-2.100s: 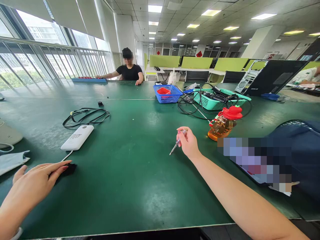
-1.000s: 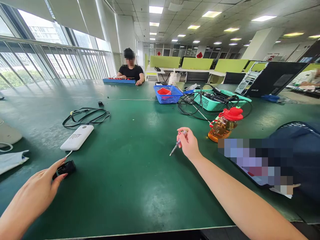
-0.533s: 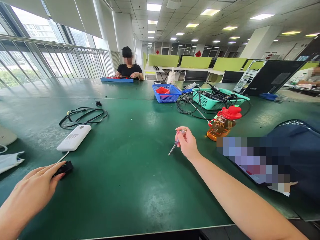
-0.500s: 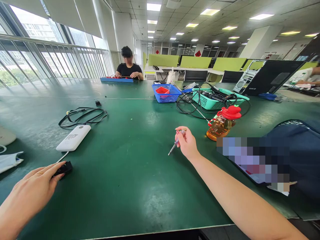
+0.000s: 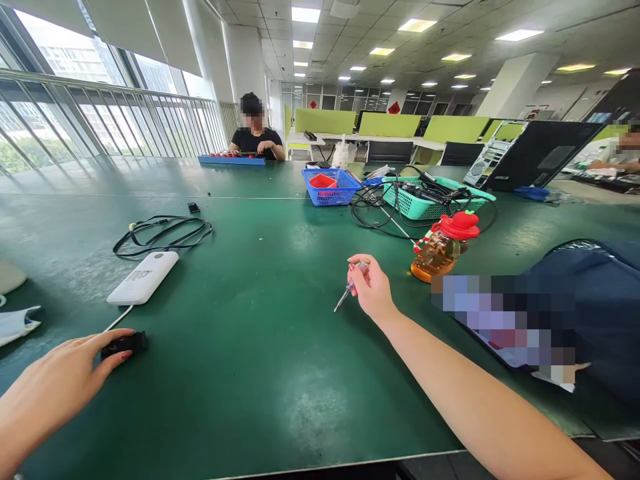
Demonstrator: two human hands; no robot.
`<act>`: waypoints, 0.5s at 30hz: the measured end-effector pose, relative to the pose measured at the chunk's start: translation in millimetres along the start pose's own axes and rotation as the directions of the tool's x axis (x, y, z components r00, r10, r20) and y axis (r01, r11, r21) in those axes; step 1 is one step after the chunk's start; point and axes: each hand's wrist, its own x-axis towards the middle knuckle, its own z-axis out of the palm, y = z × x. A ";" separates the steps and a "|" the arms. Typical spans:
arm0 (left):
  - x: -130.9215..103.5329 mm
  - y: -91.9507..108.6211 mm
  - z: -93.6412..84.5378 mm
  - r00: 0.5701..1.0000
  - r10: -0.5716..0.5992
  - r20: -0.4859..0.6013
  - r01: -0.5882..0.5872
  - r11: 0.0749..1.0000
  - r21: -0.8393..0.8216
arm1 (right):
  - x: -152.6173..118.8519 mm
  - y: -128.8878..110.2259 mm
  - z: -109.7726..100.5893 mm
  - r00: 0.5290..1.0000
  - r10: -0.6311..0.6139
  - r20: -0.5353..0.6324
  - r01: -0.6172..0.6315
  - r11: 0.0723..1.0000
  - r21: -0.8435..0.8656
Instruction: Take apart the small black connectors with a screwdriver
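At the lower left, my left hand (image 5: pixel 70 373) is closed around a small black block-like object (image 5: pixel 129 344) on the green table, thumb along its near side and fingers on the far side. Part of that object is hidden by the fingers. My right hand (image 5: pixel 373 290), near the middle, pinches a slim screwdriver (image 5: pixel 344 297) with a see-through purplish handle, its metal tip slanting down to the left. The white power bank (image 5: pixel 144 279) lies just beyond my left hand, a white cable running from it toward that hand.
A looped black cable (image 5: pixel 163 235) lies behind the power bank. Further back are a blue basket (image 5: pixel 333 192), a green basket (image 5: pixel 417 207) of cables and a red-lidded bottle (image 5: pixel 440 252). A dark bag (image 5: pixel 595 300) sits at right. Across the table, a person (image 5: pixel 255 139) handles a blue tray.
My left thumb and fingers have spread further around the black object, with the thumb now extended along its near side. The right hand keeps its hold on the screwdriver. The view shifts slightly.
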 end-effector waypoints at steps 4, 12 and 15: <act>13.2 73.5 -36.1 0.978 0.190 0.084 -0.185 0.980 -0.069 | -9.0 -13.8 1.3 0.977 -0.190 0.101 0.207 0.957 -0.203; 57.7 257.2 -32.6 0.757 0.653 -0.021 -0.648 0.747 -0.146 | -17.0 -22.2 5.6 0.907 -0.337 0.253 0.404 0.866 -0.296; 71.3 289.1 -9.5 0.731 0.681 -0.040 -0.679 0.719 -0.148 | -16.4 -22.4 3.4 0.892 -0.384 0.238 0.444 0.841 -0.309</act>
